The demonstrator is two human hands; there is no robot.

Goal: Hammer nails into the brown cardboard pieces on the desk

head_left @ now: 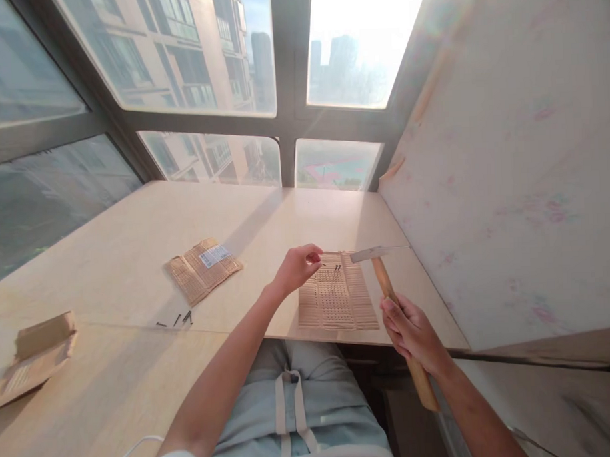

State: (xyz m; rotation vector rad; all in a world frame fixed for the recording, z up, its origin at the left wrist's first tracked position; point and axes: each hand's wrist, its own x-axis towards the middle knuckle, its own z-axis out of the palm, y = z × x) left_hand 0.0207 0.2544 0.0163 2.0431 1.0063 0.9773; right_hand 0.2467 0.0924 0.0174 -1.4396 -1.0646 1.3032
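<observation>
My right hand [411, 331] is wrapped round the wooden handle of a hammer [381, 272], its metal head raised near the far right corner of a corrugated cardboard sheet [362, 306]. Over the sheet's far left corner, the fingers of my left hand [300, 263] are pinched together on a thin dark nail [323, 264], only partly visible. A couple of dark nails [337, 268] stand in the cardboard just right of those fingertips. Rows of small holes cover the middle of the sheet.
Several loose nails [187, 317] lie on the wooden surface [224, 218] at left. Behind them is a cardboard piece [201, 275] with a white label. Another folded cardboard piece [44, 351] sits far left. Windows line the back; a patterned wall [524, 201] bounds the right.
</observation>
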